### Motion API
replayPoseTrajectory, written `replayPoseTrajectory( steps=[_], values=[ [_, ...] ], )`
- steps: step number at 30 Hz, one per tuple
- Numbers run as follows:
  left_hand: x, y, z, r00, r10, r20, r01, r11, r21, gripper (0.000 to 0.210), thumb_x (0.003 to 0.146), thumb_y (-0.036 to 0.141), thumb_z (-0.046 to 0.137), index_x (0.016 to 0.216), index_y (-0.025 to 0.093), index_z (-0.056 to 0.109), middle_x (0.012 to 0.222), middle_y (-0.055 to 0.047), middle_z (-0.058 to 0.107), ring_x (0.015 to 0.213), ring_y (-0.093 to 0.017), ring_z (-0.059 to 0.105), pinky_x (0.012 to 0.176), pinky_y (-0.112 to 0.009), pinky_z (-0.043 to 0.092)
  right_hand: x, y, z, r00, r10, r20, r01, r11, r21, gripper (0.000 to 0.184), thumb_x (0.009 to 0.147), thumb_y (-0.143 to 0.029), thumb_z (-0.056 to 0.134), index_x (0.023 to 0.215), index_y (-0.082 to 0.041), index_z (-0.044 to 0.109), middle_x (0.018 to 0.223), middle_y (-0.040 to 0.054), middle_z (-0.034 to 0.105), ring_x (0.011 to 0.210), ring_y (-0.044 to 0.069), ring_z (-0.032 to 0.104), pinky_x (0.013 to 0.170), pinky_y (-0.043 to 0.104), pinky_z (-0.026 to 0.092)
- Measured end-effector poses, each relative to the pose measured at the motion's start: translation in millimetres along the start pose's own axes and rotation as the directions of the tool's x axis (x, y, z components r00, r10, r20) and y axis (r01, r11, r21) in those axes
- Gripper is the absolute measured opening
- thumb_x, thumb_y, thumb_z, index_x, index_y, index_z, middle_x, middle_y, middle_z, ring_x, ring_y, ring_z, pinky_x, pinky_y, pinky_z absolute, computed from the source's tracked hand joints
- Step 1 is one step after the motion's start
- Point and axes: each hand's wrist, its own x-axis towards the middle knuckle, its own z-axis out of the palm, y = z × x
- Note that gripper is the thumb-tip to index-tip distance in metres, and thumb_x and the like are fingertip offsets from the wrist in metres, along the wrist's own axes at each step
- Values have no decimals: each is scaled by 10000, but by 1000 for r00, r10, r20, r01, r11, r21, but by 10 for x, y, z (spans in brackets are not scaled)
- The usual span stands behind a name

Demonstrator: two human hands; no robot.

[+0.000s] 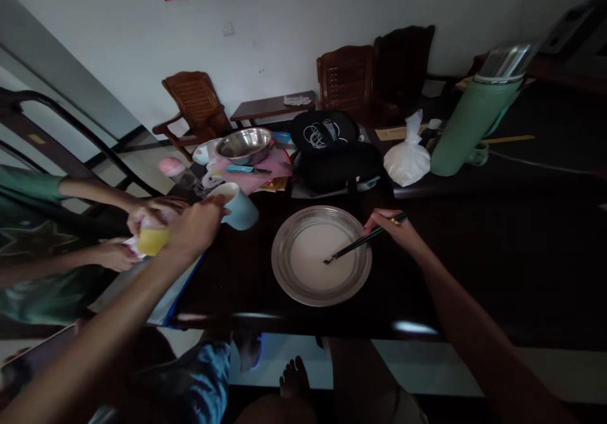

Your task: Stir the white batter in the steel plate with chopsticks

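My right hand (391,225) is closed around dark chopsticks (353,246), whose tips dip into a milky white liquid (310,250). That liquid lies in a wide metal bowl (283,280) near the table's front edge. To the left of the bowl, my left hand (199,225) is closed on a light blue mug (243,212) at its left side. The mug tilts, with a pale inside showing; whether anything is in it, I cannot tell. The mug's handle is hidden by my fingers.
At the left another person's hands (154,212) hold a yellow and pink thing (152,241). Behind stand a steel basin (244,149), a turquoise-handled knife (239,169) and a black case (332,152). Right of them are a tied bag of white powder (406,162) and a tall green thermos (474,124).
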Motion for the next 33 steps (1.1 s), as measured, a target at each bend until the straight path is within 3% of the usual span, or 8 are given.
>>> replayPoseTrajectory(
  steps=[4,10,15,18,21,24,27,33],
  values=[
    [76,333,162,999,41,36,-41,999,-20,286,991,263,424,1212,127,544,1199,-185,634,1003,-342,667,775,-403,535,0,2,26,997,-65,32,68,993,-96,424,879,-550,537,723,-210,737,731,49,736,755,202,675,755,330,510],
    [339,689,373,998,55,19,-54,998,-34,297,994,205,371,1223,113,536,1168,-193,635,1010,-321,665,803,-377,527,16,22,-76,994,3,-109,-4,1000,-10,443,825,-613,578,706,-204,699,666,46,731,678,202,686,716,332,521],
    [422,829,453,996,28,-80,-40,987,-156,309,973,186,388,1232,108,538,1171,-204,615,991,-333,663,794,-392,520,-10,-20,-12,999,-27,21,28,999,-32,469,819,-635,571,716,-202,720,708,53,741,701,201,693,702,322,528],
    [322,837,630,964,-58,-258,-43,928,-370,346,951,265,465,1277,155,501,1263,-190,551,977,-309,660,769,-369,518,0,-1,-37,999,-26,-21,25,999,-32,434,823,-615,582,734,-213,722,732,43,751,734,207,702,728,330,534],
    [110,814,935,893,-252,-372,-68,743,-666,281,932,331,486,1133,142,540,1160,-175,571,912,-259,649,754,-345,507,13,57,-80,996,12,-89,-9,999,40,432,816,-613,596,704,-210,703,660,37,736,664,197,694,707,326,535],
    [-122,835,1251,920,-368,-137,22,396,-918,314,944,453,428,880,170,548,796,-81,596,700,-209,597,633,-311,482,10,110,-49,1000,10,-16,-9,998,61,449,823,-616,585,693,-203,704,640,40,728,635,189,685,685,319,531],
    [-297,934,1443,956,-292,-3,33,121,-992,473,919,592,389,727,183,528,681,-34,538,637,-170,519,594,-277,445,9,138,-6,998,-22,60,21,1000,19,401,836,-580,596,757,-210,727,738,42,753,717,189,700,731,315,529],
    [-436,1122,1487,964,-250,-87,-113,-95,-989,485,835,605,528,618,191,399,631,25,378,591,-116,369,553,-228,371,0,135,-52,995,-10,-100,16,998,59,461,822,-627,575,685,-204,698,606,36,711,625,190,680,704,330,534]
  ],
)
